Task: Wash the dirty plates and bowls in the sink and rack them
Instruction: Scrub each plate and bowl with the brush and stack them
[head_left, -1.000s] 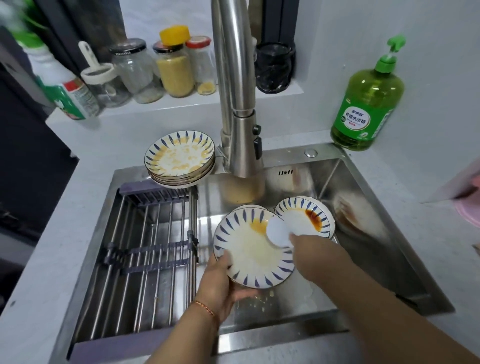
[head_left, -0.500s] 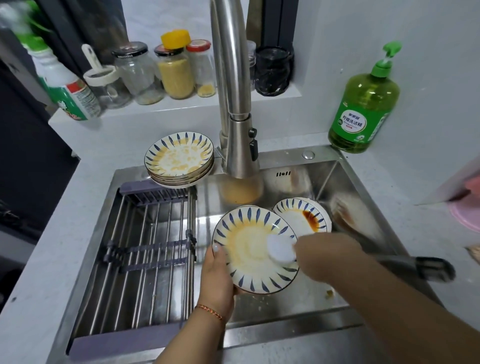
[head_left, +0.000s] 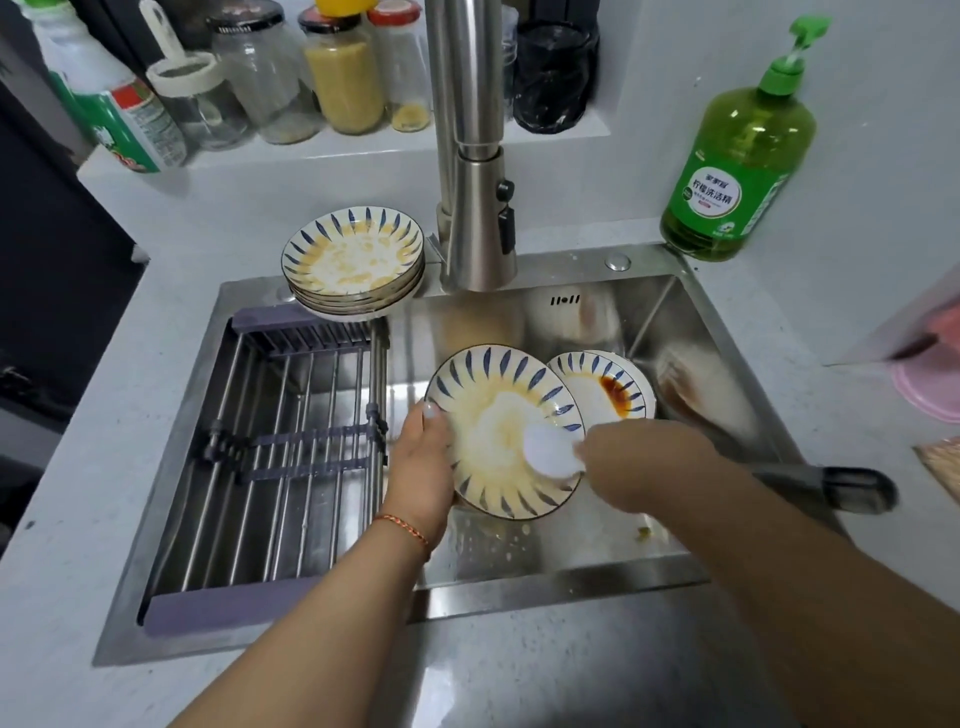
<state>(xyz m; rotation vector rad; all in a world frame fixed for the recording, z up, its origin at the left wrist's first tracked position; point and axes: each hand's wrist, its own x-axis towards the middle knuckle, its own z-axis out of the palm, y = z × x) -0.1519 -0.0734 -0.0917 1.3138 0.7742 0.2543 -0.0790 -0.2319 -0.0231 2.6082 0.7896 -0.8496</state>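
My left hand (head_left: 423, 467) grips the left rim of a blue-striped plate (head_left: 493, 410) smeared yellow, tilted up over the steel sink (head_left: 670, 322). A white sponge (head_left: 551, 453) lies pressed against the plate's lower right face, held by my right hand (head_left: 644, 467). Behind the plate lie two bowls (head_left: 608, 395) of the same pattern, the top one with a red-brown sauce stain. A stack of several dirty plates (head_left: 353, 260) rests on the sink's back left corner. The metal drying rack (head_left: 291, 441) fills the sink's left half and holds nothing.
The steel faucet (head_left: 475, 208) hangs over the sink's back middle. A green dish soap bottle (head_left: 737, 156) stands at the back right. Jars and a spray bottle line the ledge behind. A dark handle (head_left: 841, 488) lies on the sink's right edge. A pink item (head_left: 935, 379) sits far right.
The sponge has moved from the plate's upper right rim down to its lower right face. The plate is turned slightly more upright. The camera has moved closer.
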